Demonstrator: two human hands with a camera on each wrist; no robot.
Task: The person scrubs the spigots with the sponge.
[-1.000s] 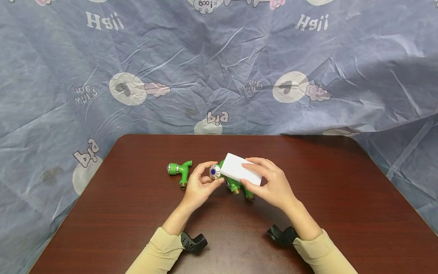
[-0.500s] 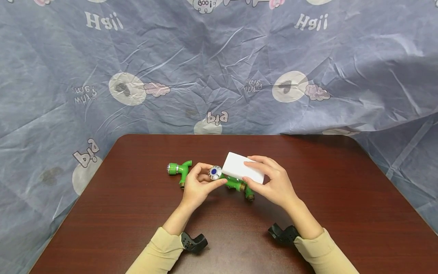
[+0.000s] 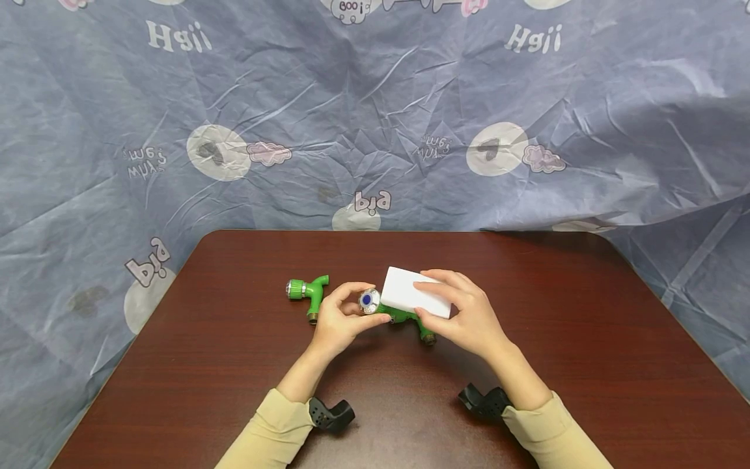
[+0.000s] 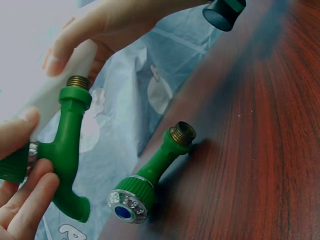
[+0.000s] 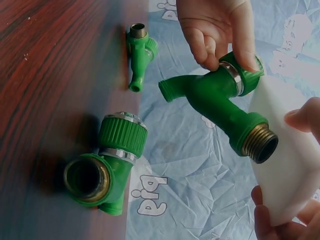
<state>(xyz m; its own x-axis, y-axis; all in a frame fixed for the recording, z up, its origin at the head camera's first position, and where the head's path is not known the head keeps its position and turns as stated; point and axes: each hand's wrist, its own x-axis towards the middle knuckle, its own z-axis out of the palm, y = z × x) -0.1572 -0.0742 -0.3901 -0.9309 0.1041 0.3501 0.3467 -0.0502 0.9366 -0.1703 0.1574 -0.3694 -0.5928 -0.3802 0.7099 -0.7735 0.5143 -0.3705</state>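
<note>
My left hand (image 3: 336, 329) pinches a green tap (image 5: 212, 97) by its ribbed knob, between thumb and fingers, holding it up off the table. In the head view its silver cap with a blue centre (image 3: 369, 300) faces me. My right hand (image 3: 471, 319) grips a white rectangular sponge (image 3: 404, 290) right beside that knob. The tap's brass threaded end (image 5: 260, 143) overlaps the sponge in the right wrist view; from the head view the sponge hides it. Below the hands, a second green tap (image 4: 160, 165) lies on the table, partly covered in the head view.
A third green tap (image 3: 313, 296) lies on the dark red-brown table (image 3: 234, 384), left of my left hand. Behind the far table edge hangs a wrinkled blue-grey printed cloth (image 3: 328, 98). Black straps with camera mounts (image 3: 332, 415) sit at both wrists.
The held tap has turned in my left hand: its threaded end swung from pointing downward to behind the sponge. The sponge rose slightly, then dropped back lower against the knob side.
</note>
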